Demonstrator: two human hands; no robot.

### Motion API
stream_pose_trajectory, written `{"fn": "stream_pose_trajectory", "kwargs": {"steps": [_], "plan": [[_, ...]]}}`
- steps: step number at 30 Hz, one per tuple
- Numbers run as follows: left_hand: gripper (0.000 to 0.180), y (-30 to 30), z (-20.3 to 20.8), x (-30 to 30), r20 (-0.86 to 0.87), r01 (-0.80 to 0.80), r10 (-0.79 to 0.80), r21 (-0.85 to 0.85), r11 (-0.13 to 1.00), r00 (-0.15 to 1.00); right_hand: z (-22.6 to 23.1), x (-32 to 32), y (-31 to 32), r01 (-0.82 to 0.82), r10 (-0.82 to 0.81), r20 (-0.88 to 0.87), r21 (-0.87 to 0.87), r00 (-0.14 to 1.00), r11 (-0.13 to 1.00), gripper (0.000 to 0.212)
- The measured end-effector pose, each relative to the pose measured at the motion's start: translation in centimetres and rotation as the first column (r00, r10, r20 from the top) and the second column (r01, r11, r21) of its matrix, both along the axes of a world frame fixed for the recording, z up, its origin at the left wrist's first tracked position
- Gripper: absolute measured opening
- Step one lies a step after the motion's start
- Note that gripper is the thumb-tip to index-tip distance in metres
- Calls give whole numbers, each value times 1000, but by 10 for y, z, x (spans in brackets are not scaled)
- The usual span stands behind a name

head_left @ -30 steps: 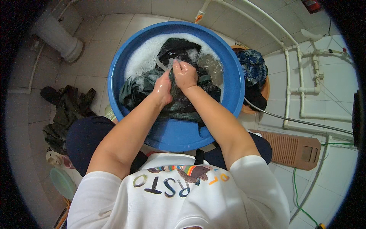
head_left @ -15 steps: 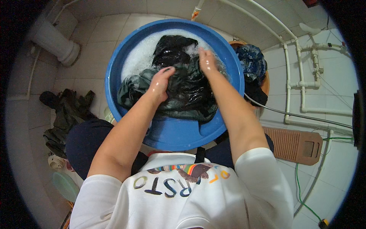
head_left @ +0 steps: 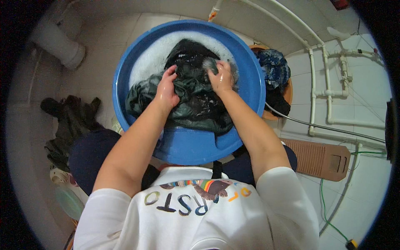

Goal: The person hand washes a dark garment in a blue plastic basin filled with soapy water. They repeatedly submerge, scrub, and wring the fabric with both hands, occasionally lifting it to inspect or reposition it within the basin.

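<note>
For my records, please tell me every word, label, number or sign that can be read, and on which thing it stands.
White shirt: large dark and orange letters across its front, not copied out here.
Blue tub, brown washboard: no lettering I can make out.

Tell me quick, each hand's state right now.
Left hand: open, at the dark cloth.
Right hand: half-curled at the cloth; whether it grips, cannot tell.

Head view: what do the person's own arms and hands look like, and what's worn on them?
The left hand and right hand are bare, without gloves, and look wet. No watch or bracelet shows on either wrist. White short sleeves, left and right, leave both forearms uncovered.
</note>
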State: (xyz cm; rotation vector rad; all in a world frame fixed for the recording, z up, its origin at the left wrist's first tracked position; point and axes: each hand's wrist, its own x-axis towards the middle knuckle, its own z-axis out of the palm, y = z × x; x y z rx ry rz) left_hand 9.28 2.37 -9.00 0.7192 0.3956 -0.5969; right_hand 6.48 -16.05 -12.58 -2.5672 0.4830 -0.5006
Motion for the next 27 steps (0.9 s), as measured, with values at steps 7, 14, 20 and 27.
{"fn": "stream_pose_trajectory", "kwargs": {"steps": [7,14,20,27], "plan": [[31,10,-45,5,-45,125,-143,-281,952,989,84,-28,123,-605,542,439,4,716,796,24],[30,-9,32,-11,-235,116,-130,-73,991,963,42,9,75,-83,62,83,276,995,957,31],[33,6,-19,-9,-86,165,-167,-32,986,982,59,-23,116,-485,434,288,133,853,865,16],[28,-8,12,-19,-247,81,-85,-24,996,965,39,-3,83,-254,246,66,242,967,936,19]]}}
